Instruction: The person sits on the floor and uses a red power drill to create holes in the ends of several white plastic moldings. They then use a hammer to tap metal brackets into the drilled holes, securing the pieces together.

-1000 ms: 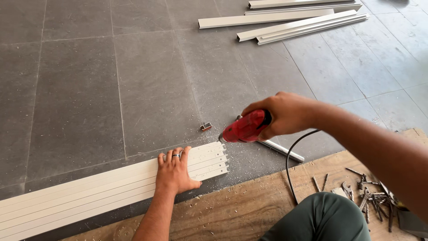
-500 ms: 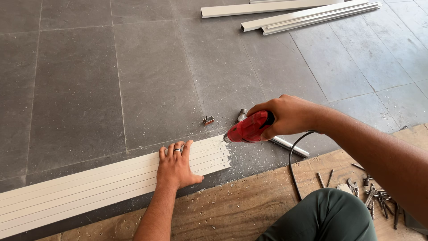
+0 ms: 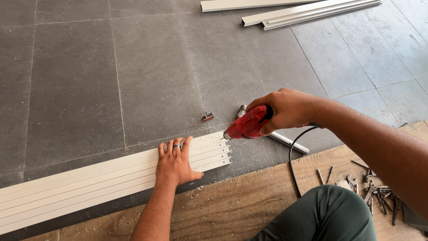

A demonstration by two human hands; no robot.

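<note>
- Red and black, the electric drill (image 3: 249,122) sits in the right hand (image 3: 285,109), whose fingers are wrapped tight around its body; its tip points down at the far corner of the white strips' end.
- The white strips (image 3: 89,187), several long flat lengths laid side by side, lie on the grey tiled floor (image 3: 133,67), running away to the left from the drill.
- The left hand (image 3: 176,163) lies flat and open on the strips, palm down, fingers spread, a ring on one finger, just left of the drill's tip.
- A black cord (image 3: 292,156) curves from the drill toward the person's green-clad knee (image 3: 327,214).
- A metal rod (image 3: 285,140) lies on the floor under and behind the drill.
- A small metal clip (image 3: 207,116) rests on the tiles just beyond the drill's tip.
- A wooden board (image 3: 232,205) lies on the near side of the strips, with loose screws and bits (image 3: 374,192) to the drill's right.
- More white lengths (image 3: 307,11) lie well beyond the drill.
</note>
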